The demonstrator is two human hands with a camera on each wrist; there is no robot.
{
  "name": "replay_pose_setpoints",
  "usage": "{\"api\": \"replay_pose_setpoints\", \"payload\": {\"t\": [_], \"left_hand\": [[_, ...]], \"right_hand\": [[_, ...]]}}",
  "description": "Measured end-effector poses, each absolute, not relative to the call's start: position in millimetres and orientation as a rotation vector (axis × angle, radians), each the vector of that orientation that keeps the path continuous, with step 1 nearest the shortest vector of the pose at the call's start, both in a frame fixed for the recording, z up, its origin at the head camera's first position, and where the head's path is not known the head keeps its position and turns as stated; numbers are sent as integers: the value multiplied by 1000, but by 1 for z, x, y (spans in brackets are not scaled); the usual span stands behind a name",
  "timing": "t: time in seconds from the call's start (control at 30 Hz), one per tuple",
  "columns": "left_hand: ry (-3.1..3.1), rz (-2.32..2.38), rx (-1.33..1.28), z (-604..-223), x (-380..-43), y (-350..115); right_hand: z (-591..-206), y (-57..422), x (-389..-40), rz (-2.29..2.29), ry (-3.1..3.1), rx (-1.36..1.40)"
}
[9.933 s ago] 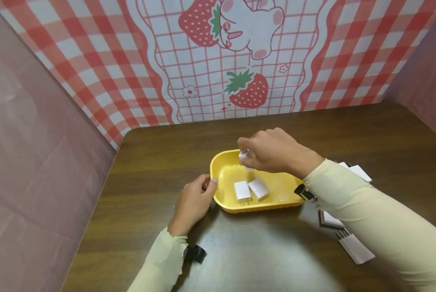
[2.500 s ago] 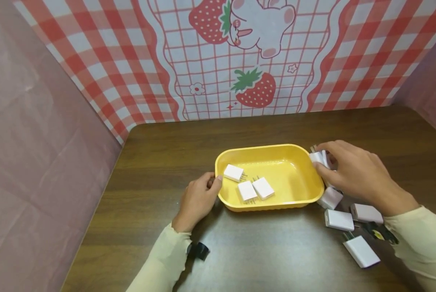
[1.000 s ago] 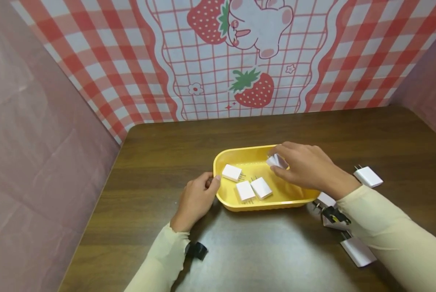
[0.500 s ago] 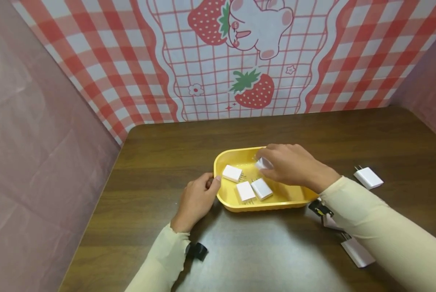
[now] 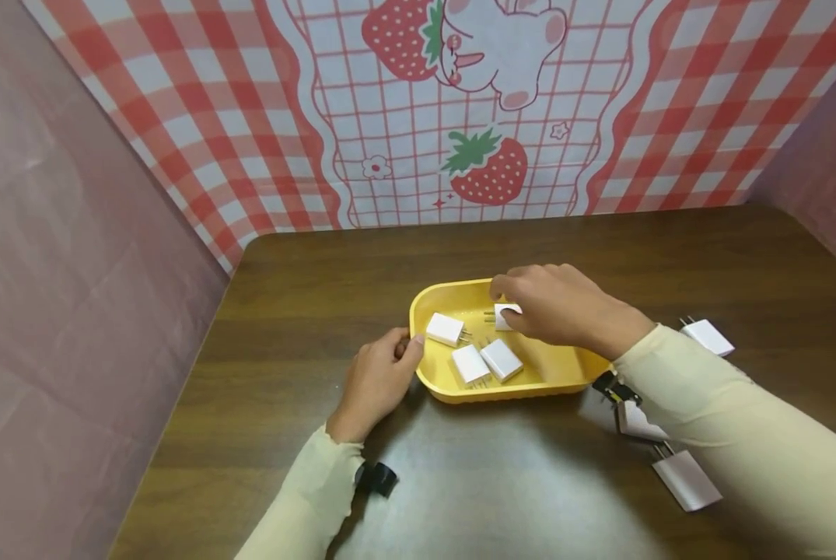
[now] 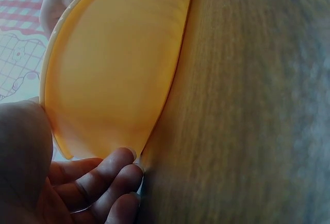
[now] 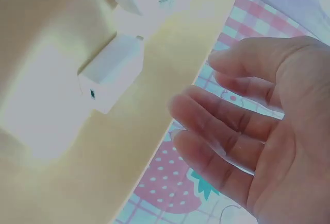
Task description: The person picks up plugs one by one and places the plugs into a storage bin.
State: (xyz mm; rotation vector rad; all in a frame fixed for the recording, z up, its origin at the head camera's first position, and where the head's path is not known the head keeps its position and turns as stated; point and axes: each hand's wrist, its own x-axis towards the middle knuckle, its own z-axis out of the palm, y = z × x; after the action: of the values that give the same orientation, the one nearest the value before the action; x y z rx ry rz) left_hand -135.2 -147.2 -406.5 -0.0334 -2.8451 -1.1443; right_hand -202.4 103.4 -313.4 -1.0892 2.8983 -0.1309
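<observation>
My left hand (image 5: 376, 381) holds the left end of a yellow plastic tray (image 5: 515, 393), thumb over the rim. Its fingertips press the outer wall (image 6: 118, 80) in the left wrist view. Over the tray's back half hovers my right hand (image 5: 561, 307), fingers loosely bent. Just below it a white USB wall charger (image 5: 507, 317) lies in the tray, prongs pointing left. In the right wrist view this charger (image 7: 113, 69) sits apart from the right hand's relaxed fingers (image 7: 206, 126). Three other white chargers, one of them the upper-left charger (image 5: 445, 330), lie at the tray's left end.
On the table (image 5: 306, 311), right of the tray, lie more white chargers: one at the back (image 5: 708, 337), one partly under the right sleeve (image 5: 638, 422) and one nearer the front (image 5: 687, 481). A checked strawberry-print cloth (image 5: 487, 171) hangs behind.
My right hand took a charger from beside the tray's right end, carried it left over the tray and let it go there. The left hand keeps its hold on the tray.
</observation>
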Motion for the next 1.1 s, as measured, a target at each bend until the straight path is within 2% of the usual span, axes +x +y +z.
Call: {"api": "replay_pose_setpoints", "payload": {"t": [0.63,1.1], "left_hand": [[-2836,-1126,-56,-405,-134,-147],[-2851,-1161,-17,-404,-134,-147]], "right_hand": [[-302,118,-200,-112,2934,-1016],[-292,179,-183,-156,3015,-682]]}}
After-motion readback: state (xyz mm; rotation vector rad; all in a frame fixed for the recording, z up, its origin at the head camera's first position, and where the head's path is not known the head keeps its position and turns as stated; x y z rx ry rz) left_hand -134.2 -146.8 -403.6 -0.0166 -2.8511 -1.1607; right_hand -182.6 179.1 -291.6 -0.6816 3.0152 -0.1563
